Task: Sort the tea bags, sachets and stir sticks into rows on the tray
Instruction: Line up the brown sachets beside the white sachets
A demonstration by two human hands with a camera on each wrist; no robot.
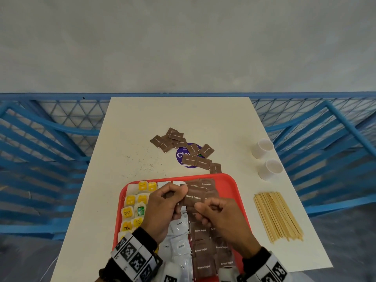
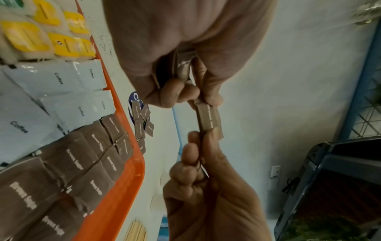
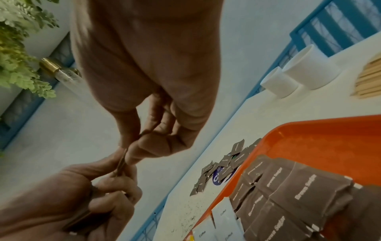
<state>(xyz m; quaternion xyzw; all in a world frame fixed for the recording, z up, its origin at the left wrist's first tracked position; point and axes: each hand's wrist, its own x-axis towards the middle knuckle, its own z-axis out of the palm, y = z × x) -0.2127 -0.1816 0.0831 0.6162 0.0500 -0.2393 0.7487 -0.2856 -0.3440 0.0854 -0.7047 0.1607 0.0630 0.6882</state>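
Both hands hover over the red tray (image 1: pixel 230 186). My left hand (image 1: pixel 175 197) grips a small stack of brown sugar sachets (image 2: pixel 183 65). My right hand (image 1: pixel 205 210) pinches the lower edge of the front sachet (image 1: pixel 193 197) of that stack, the same sachet (image 2: pixel 208 120) stretched between both hands. On the tray lie yellow tea bags (image 1: pixel 134 202) at the left, white coffee sachets (image 1: pixel 179 228) in the middle and brown sugar sachets (image 1: pixel 201 249) at the right. More loose brown sachets (image 1: pixel 183 147) lie on the table beyond the tray. Wooden stir sticks (image 1: pixel 278 216) lie in a bundle right of the tray.
Two white paper cups (image 1: pixel 262 148) (image 1: pixel 270 169) stand near the white table's (image 1: pixel 183 115) right edge. A purple round sticker (image 1: pixel 181 154) sits under the loose sachets. Dark crumbs speckle the table left of it. Blue slatted chairs (image 1: pixel 50 139) flank the table.
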